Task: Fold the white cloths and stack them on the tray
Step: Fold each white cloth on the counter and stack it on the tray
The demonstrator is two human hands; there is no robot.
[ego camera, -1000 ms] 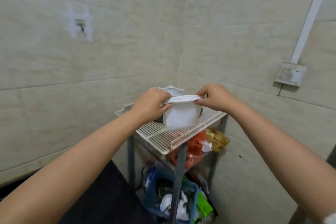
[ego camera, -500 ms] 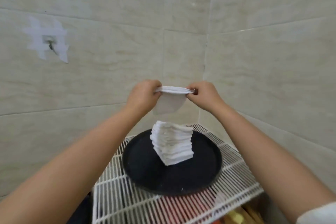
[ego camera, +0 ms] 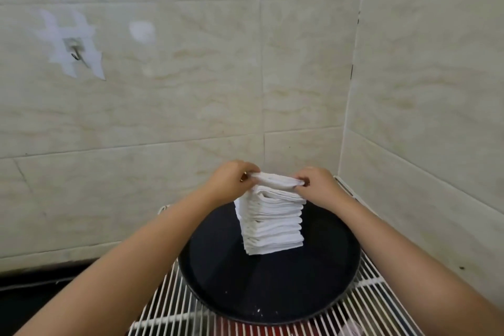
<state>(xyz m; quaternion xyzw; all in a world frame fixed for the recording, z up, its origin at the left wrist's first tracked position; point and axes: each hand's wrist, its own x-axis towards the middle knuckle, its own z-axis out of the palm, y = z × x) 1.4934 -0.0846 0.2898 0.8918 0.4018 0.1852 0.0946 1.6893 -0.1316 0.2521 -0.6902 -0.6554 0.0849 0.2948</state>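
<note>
A tall stack of folded white cloths (ego camera: 272,224) stands on a round black tray (ego camera: 218,270). On top of the stack lies one more folded white cloth (ego camera: 275,180), held at both ends. My left hand (ego camera: 231,180) pinches its left end and my right hand (ego camera: 317,183) pinches its right end. The held cloth touches or sits just on the top of the stack.
The tray rests on a white wire rack (ego camera: 381,305) in the corner of two tiled walls. A hook with white patches (ego camera: 73,49) is on the left wall. Something red (ego camera: 245,329) shows under the rack.
Both hands came down with the folded cloth from above the stack onto its top. The view has drawn closer to the tray.
</note>
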